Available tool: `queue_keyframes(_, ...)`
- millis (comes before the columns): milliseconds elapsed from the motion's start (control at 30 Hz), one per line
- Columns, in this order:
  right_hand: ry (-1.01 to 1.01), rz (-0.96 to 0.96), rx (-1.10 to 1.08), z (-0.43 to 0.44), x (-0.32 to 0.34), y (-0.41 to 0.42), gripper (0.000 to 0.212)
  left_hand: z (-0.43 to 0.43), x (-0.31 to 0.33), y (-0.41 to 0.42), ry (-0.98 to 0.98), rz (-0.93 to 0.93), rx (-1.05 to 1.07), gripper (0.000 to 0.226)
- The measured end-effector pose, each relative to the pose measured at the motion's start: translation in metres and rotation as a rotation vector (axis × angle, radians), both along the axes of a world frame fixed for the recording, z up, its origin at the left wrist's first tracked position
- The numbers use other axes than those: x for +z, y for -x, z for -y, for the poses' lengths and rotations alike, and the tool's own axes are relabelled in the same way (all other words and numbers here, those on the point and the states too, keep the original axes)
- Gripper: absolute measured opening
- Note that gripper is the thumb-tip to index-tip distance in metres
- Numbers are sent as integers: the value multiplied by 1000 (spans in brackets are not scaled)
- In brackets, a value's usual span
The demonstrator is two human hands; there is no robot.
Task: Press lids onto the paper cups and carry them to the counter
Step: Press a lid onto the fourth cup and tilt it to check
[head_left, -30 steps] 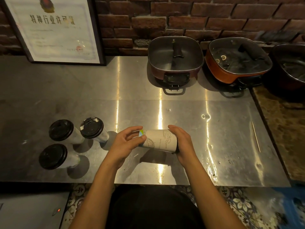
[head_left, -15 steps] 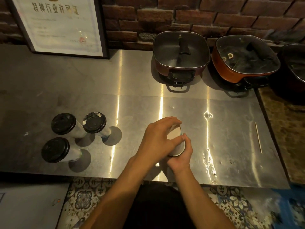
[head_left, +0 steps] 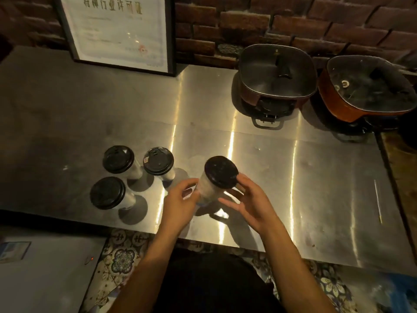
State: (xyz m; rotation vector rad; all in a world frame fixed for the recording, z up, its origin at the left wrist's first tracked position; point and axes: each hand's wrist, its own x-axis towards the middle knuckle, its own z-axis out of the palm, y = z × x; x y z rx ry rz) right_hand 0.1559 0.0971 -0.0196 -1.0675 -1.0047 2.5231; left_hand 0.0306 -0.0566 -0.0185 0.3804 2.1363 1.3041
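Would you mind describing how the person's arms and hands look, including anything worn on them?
Both forearms are bare right down to the bottom of the frame, with no sleeves in view. The left hand and right hand wear no gloves, and no rings, watch or bracelets can be seen.

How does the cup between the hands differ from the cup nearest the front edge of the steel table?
The cup between the hands is tilted, while the front cup stands upright on the steel table. The left hand grips the tilted cup, with the right hand open beside it; nothing touches the front cup. The held cup looks blurred; the front cup looks sharp. Both carry a black lid on a pale paper body.
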Motion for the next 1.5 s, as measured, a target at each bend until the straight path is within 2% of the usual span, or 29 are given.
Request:
queue_keyframes(67,-215,101,129,18,3,23,25,15,-8,1,-11,41,43,32)
queue_keyframes(100,-258,122,169,28,3,34,23,25,-11,5,-31,65,75,34)
queue_keyframes(267,-344,185,297,71,-2,70,26,66,-6,33,-158,361,350,28)
queue_keyframes(367,-330,202,319,94,-10,84,28,86,-9,42,-197,433,431,27)
queue_keyframes(633,-338,248,292,127,-27,106,35,115,-31,64,-171,408,346,19)
queue_keyframes(933,-379,243,250,143,-31,103,37,128,-31,76,-197,430,252,22)
queue_keyframes(1100,-466,261,193,151,-29,106,37,124,-40,78,-202,424,231,25)
queue_keyframes(1267,-424,285,148,152,-28,109,32,120,-42,82,-183,406,228,26)
queue_keyframes(1500,-392,336,124,160,-36,107,36,133,-46,87,-92,545,165,24)
